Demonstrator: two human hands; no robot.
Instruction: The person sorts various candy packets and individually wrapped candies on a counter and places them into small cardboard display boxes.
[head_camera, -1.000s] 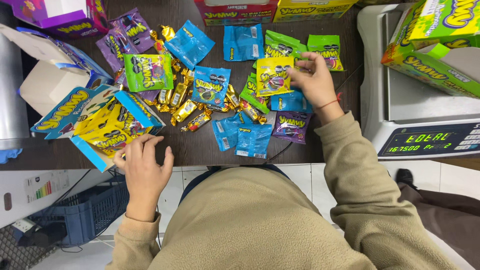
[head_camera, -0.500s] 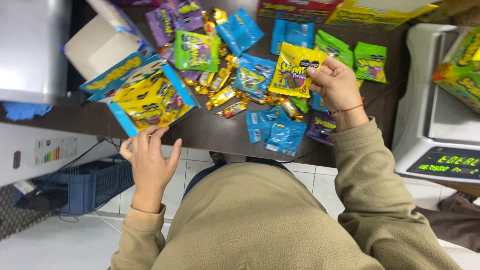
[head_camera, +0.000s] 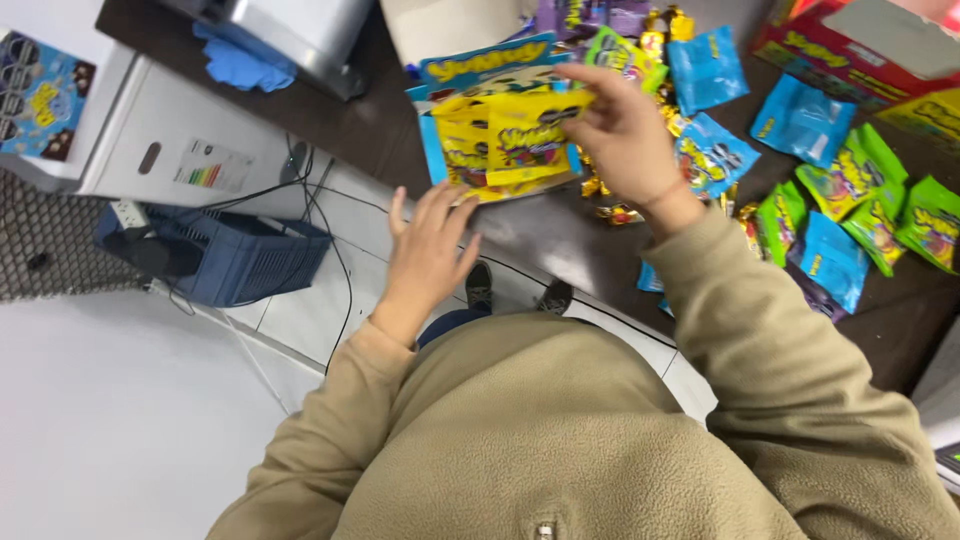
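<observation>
My right hand (head_camera: 625, 135) reaches across the dark table (head_camera: 540, 225) and grips a yellow candy packet (head_camera: 530, 125) at its upper right corner. The packet is over a blue open box (head_camera: 480, 75) filled with more yellow packets. My left hand (head_camera: 425, 255) hovers open at the table's near edge, just below that box, fingers spread and holding nothing. Blue packets (head_camera: 800, 120) and green packets (head_camera: 860, 185) lie scattered on the table to the right, with small gold-wrapped candies (head_camera: 620, 212) near my right wrist.
A grey metal machine (head_camera: 290, 30) with a blue cloth (head_camera: 235, 60) stands at the top left. A white cabinet (head_camera: 160, 150) and a blue plastic crate (head_camera: 225, 260) sit on the floor left. A red carton (head_camera: 860, 50) is at the top right.
My right hand carried the yellow packet from the pile at the right over to the blue box at the left. The view swung left and down, showing the floor.
</observation>
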